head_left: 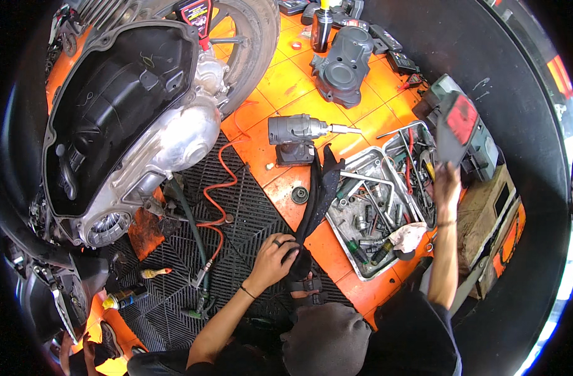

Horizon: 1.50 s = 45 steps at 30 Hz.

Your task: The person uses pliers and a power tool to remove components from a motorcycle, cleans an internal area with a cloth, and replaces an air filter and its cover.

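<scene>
My left hand (275, 257) is closed on the lower end of a long black piece (314, 197), perhaps cloth or rubber, that stretches up the orange tiles beside an impact driver (293, 131). My right hand (447, 183) grips a dark flat object (459, 119) with a red panel, raised over a grey-green case (484, 150). Left of that hand, two metal trays (380, 269) hold sockets, wrenches and a pale rag (407, 237). A small black round part (300, 195) lies by the black piece.
An opened scooter engine housing (183, 135) and wheel (249, 56) occupy the left. A grey cover (343, 69) and bottle (321, 31) lie beyond. A red hose (217, 216) crosses the black mat (155, 313). Another person's hands (67, 344) show lower left. A dark curved wall borders the right.
</scene>
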{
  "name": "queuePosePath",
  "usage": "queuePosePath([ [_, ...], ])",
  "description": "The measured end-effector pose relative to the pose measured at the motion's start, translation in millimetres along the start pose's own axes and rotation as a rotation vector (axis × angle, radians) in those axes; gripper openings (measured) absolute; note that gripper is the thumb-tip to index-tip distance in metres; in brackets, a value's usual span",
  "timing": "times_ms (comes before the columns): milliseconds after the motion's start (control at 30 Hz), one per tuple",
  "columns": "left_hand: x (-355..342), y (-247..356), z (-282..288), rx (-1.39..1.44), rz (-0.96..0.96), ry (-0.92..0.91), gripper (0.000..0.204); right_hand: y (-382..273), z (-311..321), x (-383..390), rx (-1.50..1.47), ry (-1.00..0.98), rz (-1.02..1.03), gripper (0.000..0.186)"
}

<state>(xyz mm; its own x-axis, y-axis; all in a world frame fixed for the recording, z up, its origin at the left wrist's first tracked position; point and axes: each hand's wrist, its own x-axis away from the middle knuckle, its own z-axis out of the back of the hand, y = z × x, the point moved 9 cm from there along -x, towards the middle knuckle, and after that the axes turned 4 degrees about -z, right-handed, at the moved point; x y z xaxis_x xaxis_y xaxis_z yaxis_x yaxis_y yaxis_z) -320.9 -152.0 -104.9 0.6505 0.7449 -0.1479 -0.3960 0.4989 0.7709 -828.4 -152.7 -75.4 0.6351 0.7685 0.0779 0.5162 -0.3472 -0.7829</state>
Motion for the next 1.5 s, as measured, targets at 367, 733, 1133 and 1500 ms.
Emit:
queuePosePath([
  [367, -44.6, 42.8, -6.3, 0.714, 0.305, 0.237, 0.026, 146.9, -113.7, 303.6, 0.138, -0.077, -0.466, 0.059],
  [733, -76.1, 52.5, -66.2, 0.903, 0.286, -0.075, 0.03, 147.3, -114.1, 278.4, -0.531, -0.282, -0.705, 0.082],
  [1133, -154.7, 31.2, 71.3, -0.39, -0.112, 0.436, 0.079, 171.1, -145.3, -46.7, 1.488, -0.436, 0.168, 0.104],
  [1500, -198.8, -10.8, 95.6, -0.662, -0.192, 0.138, 0.07, 281.0, -201.9, -73.2, 1.727, -0.508, 0.431, 0.104],
])
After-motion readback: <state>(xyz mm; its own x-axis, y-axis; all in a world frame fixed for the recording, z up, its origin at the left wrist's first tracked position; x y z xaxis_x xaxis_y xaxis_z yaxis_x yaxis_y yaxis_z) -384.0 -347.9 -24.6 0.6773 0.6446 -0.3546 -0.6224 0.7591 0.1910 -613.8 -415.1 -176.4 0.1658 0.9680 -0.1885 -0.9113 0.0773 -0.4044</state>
